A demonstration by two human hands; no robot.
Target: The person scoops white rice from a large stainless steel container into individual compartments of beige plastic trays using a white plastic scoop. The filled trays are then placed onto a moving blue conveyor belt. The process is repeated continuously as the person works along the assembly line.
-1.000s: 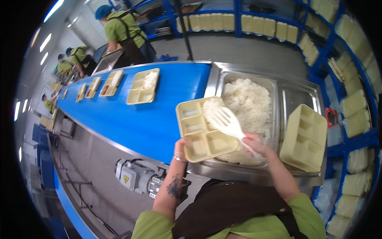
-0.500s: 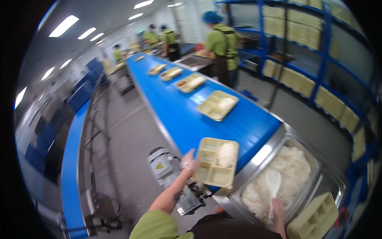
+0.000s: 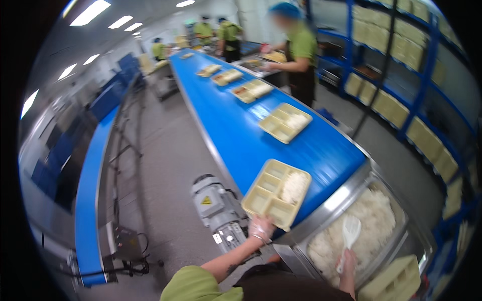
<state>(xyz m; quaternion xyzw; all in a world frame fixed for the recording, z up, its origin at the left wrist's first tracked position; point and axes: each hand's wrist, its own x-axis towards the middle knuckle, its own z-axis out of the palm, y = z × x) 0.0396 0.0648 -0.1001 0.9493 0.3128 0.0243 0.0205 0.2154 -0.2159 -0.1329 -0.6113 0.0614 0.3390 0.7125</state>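
Note:
A cream compartment meal tray (image 3: 259, 199) lies askew at the near end of the blue conveyor belt (image 3: 228, 133), with white rice in its long right-hand compartment and the other compartments bare. My left hand (image 3: 262, 227), in a clear glove, is closed on the tray's near rim. In my right hand (image 3: 347, 262) is the handle of a white rice paddle (image 3: 352, 229). The paddle's blade rests on the cooked rice (image 3: 371, 213) that fills a deep steel pan (image 3: 399, 206) at the belt's end. My right fingers are wrapped round the handle.
Farther up the belt stand another tray with rice (image 3: 285, 123) and several filled trays. A stack of trays (image 3: 394, 281) sits right of my right hand. A grey motor (image 3: 213, 203) juts out left of the belt. Co-workers (image 3: 301, 50) stand along the far side. Blue shelving (image 3: 351, 50) is at right.
My left hand has gone from the tray's left side to its near rim, and the tray has turned slightly clockwise. My right hand still has the paddle over the rice. The view has shifted.

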